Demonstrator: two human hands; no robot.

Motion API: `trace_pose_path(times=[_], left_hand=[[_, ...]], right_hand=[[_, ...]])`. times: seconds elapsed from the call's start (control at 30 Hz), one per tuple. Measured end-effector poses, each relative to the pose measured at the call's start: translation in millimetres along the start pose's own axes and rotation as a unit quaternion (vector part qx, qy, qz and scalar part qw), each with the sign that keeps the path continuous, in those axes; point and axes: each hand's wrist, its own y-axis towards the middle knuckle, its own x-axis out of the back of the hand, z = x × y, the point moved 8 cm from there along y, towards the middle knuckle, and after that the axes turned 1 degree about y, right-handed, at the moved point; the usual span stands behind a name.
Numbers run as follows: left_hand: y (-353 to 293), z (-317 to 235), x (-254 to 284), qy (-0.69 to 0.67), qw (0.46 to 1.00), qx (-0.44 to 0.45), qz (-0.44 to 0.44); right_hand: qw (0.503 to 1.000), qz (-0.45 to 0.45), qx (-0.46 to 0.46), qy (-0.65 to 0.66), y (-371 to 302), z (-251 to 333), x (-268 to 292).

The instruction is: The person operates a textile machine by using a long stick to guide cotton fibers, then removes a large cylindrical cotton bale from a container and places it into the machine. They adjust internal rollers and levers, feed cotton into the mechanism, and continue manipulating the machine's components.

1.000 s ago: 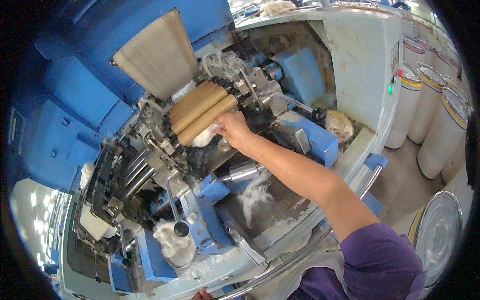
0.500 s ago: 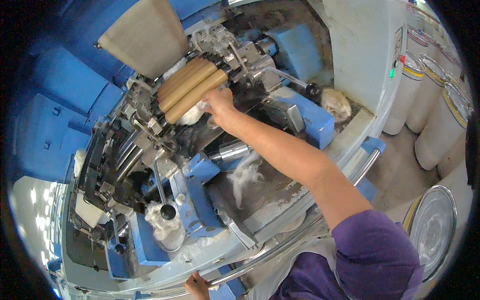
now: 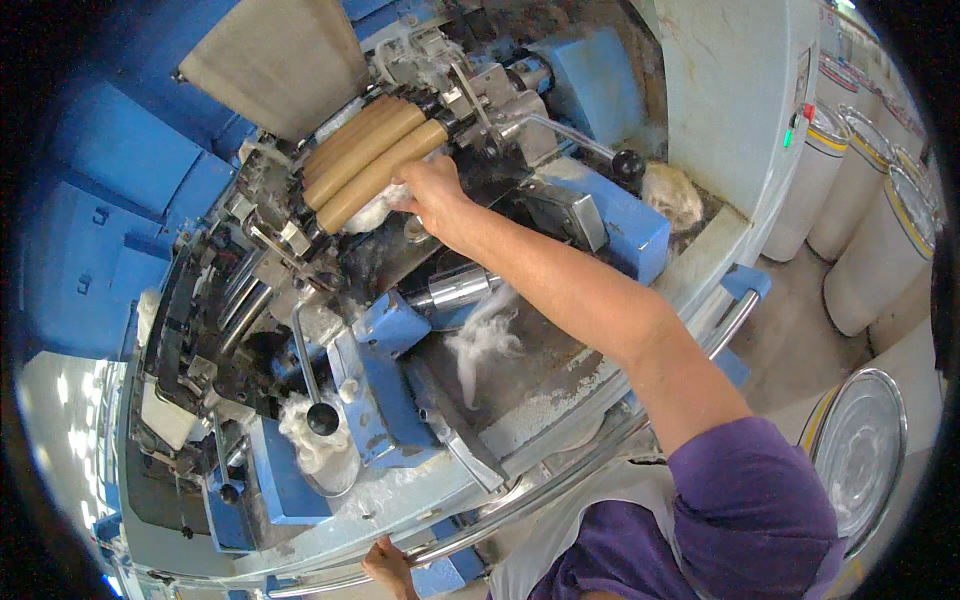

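Note:
My right hand (image 3: 432, 190) reaches across to the rollers, its fingers closed at the edge of a tuft of white cotton fibre (image 3: 372, 214). That tuft lies just beneath the front tan roller (image 3: 380, 180); the fingertips are partly hidden. Behind it sit more tan rollers (image 3: 365, 140), side by side between metal brackets. My left hand (image 3: 388, 568) is low in the view, fingers curled round the metal rail (image 3: 500, 530) along the machine's front. Loose white fibre (image 3: 484, 338) hangs below my right forearm, next to a shiny metal cylinder (image 3: 460, 288).
Black-knobbed levers (image 3: 322, 418) stick out left and upper right. Fibre wads lie in a scoop-like holder (image 3: 338, 475) at the left and by the right blue block (image 3: 625, 235). A tan flap (image 3: 275, 65) stands raised behind. Tall pale cans (image 3: 880, 250) stand at right.
The view has shifted slightly. My right hand stays at the front roller with its fingers by the fibre, its wrist a little changed. My left hand remains at the rail.

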Motion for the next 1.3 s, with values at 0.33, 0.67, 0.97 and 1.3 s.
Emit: trace_pose_path(times=[0.33, 0.67, 0.97, 1.3], left_hand=[[-3, 9, -6, -0.042, 0.995, -0.085, -0.024], [-9, -34, 14, 0.04, 0.989, -0.135, -0.046], [-23, -61, 33, -0.086, 0.995, -0.043, -0.03], [-15, -328, 33, -0.168, 0.877, -0.447, 0.059]], right_hand=[[0.997, -0.007, -0.054, 0.049, 0, -11, 5], [0.992, 0.038, -0.058, -0.102, -55, 14, 21], [0.877, 0.23, -0.043, -0.42, -213, 116, 128], [0.636, 0.471, 0.104, -0.603, -198, 122, 68]])
